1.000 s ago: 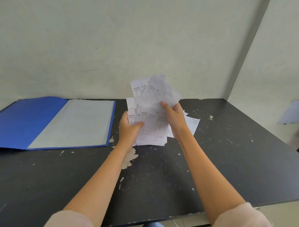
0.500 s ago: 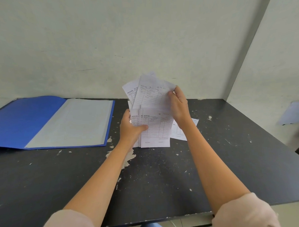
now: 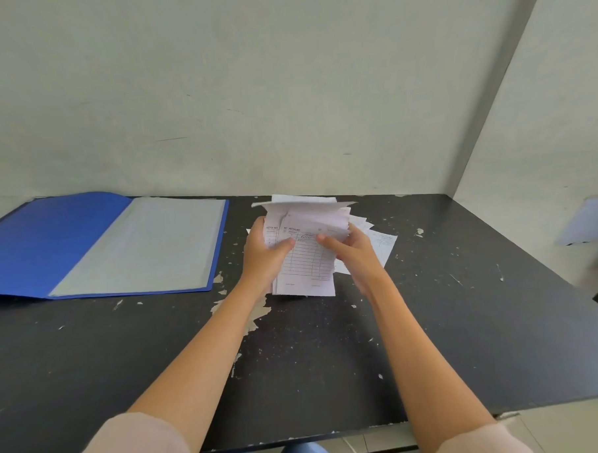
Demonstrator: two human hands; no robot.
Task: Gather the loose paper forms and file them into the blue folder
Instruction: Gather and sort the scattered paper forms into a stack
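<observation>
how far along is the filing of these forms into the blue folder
Done: the blue folder lies open on the table. In hand: the left hand and right hand hold a stack of forms. Left: a few loose forms behind the right hand, then filing; nothing visibly filed yet.

Only legible text was "NOTA NO", printed as a header on the top form of the held stack. The same "NOTA NO" header showed on the form just behind it, peeking out at the stack's left edge. Handwriting sat in the first ruled row of the top form but was too blurred to read. Small footer print near its bottom edge was unreadable too. The loose form lying on the table carried faint print, too small to make out.
</observation>
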